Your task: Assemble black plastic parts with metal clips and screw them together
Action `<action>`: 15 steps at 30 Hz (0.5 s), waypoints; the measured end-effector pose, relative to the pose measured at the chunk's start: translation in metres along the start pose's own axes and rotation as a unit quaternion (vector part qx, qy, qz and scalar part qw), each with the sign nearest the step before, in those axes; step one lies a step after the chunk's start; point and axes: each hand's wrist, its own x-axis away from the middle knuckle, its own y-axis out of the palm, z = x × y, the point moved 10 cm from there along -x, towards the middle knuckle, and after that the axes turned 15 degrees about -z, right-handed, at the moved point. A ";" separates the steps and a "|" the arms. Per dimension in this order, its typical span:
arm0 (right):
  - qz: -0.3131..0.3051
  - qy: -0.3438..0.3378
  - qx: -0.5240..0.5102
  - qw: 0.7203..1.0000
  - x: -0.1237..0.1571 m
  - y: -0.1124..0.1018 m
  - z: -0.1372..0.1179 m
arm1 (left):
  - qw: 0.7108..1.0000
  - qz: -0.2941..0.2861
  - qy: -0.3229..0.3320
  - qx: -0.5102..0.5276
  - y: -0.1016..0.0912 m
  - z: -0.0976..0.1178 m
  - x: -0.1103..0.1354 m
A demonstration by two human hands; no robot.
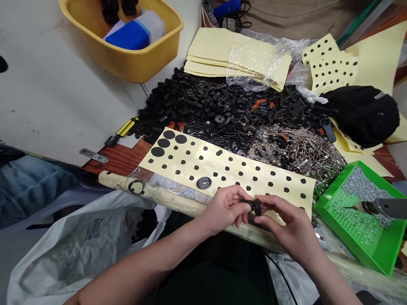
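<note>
Evidently pinching a small black part point(254, 206) at mid-body height, just above the near edge of a dotted yellow sheet point(208, 163). With the left hand point(224, 209), gripping the narrow end between thumb and curled fingers; with the right hand point(288, 216), closing on the thicker, collar-like end, thumb on the near side and fingertips on the far side. Impossible to tell finer detail beneath the fingers. By the look of it, probably light, stiff and hard-moulded, unlikely to break under modest pressure, perhaps a little slippery where smooth. Best steadied by the narrow barrel and turned by the collar, without squeezing hard. Visible just beyond, at the sheet's near edge: a round perforated disc point(204, 183). Farther out, past the sheet: a heap of black parts point(190, 97) and, beside it, a tangle of shiny metal pieces point(305, 152). Off to the right: a green tray point(389, 250) of small silvery bits point(362, 182), with a driver point(389, 207) reaching in over the side.
</note>
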 end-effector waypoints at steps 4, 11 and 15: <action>-0.003 0.035 -0.068 0.997 0.003 -0.001 0.011 | 1.000 0.025 0.009 0.003 0.000 0.004 0.002; 0.024 0.031 -0.024 0.999 0.001 -0.007 0.009 | 1.000 0.016 -0.003 -0.010 0.000 0.001 0.001; 0.017 0.011 0.003 1.000 0.000 -0.005 0.004 | 0.999 0.023 0.010 -0.024 0.001 0.004 0.001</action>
